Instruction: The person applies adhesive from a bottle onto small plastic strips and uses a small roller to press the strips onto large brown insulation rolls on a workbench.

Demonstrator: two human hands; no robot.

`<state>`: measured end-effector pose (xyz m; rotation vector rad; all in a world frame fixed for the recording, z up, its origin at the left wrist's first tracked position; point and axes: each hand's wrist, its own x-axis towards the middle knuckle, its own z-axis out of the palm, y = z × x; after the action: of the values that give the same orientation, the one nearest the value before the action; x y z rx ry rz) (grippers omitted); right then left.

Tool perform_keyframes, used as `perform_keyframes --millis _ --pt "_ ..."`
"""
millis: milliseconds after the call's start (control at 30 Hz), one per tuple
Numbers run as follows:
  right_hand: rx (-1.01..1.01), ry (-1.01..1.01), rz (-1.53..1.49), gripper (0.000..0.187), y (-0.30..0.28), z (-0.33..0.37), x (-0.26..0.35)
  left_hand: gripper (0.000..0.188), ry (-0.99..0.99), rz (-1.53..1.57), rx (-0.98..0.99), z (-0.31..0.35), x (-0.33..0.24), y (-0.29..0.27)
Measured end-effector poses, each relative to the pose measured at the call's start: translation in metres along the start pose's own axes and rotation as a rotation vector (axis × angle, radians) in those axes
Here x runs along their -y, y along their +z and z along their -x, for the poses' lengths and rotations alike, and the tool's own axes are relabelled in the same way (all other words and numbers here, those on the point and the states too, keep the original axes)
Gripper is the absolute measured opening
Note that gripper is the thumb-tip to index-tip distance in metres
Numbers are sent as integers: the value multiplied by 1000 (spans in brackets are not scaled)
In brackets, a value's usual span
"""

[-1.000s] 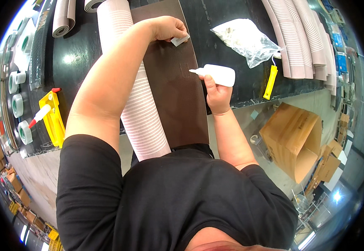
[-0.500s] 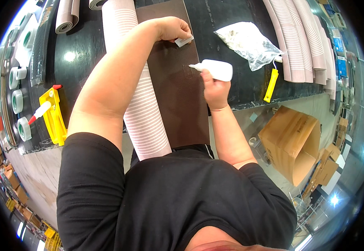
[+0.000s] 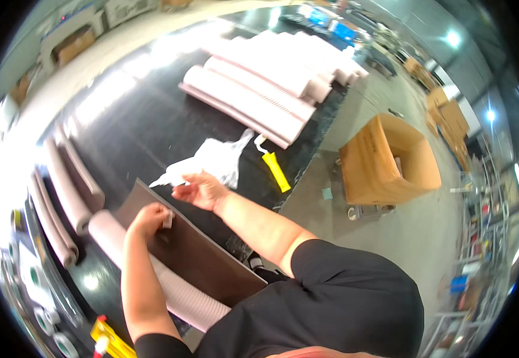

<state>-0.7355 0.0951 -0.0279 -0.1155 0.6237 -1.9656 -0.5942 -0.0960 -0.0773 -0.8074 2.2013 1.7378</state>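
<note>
My left hand (image 3: 150,218) pinches a small white label (image 3: 168,219) over the brown underside of a partly unrolled mat (image 3: 197,262). The mat's rolled part (image 3: 170,290), pink-beige with pale stripes, lies along its left side. My right hand (image 3: 201,190) is open above the mat's right edge, fingers loosely bent and somewhat blurred. Just beyond it a white squeeze bottle (image 3: 175,171) with a thin nozzle lies on the black table, beside a clear plastic bag (image 3: 221,158) with pale contents; the bag partly merges with the bottle.
A yellow-handled roller (image 3: 276,172) lies near the table edge. Several striped mat rolls (image 3: 253,98) are stacked farther off, and more rolls (image 3: 65,185) lie at left. A yellow tape dispenser (image 3: 110,340) sits at lower left. An open cardboard box (image 3: 364,161) stands beside the table.
My right hand has let go of the squeeze bottle, which now lies by the plastic bag. My left hand still holds the label. The view has swung to the right.
</note>
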Motion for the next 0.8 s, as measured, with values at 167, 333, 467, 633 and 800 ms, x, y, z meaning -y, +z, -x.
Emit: perform_keyframes --millis 167,333,467,633,800 --pt "51 15 -88 35 20 -32 20 11 -72 108 103 13 -30 8" --pt "-34 -15 176 40 1 -78 12 12 -94 126 110 15 -30 11" --pt "-45 11 109 36 -12 -113 15 12 -91 74 120 7 -24 5" --pt "-60 70 85 44 -10 -135 15 10 -109 21 91 8 -22 4" --pt "-337 -611 1364 53 -30 -149 17 9 -81 88 81 2 -23 12"
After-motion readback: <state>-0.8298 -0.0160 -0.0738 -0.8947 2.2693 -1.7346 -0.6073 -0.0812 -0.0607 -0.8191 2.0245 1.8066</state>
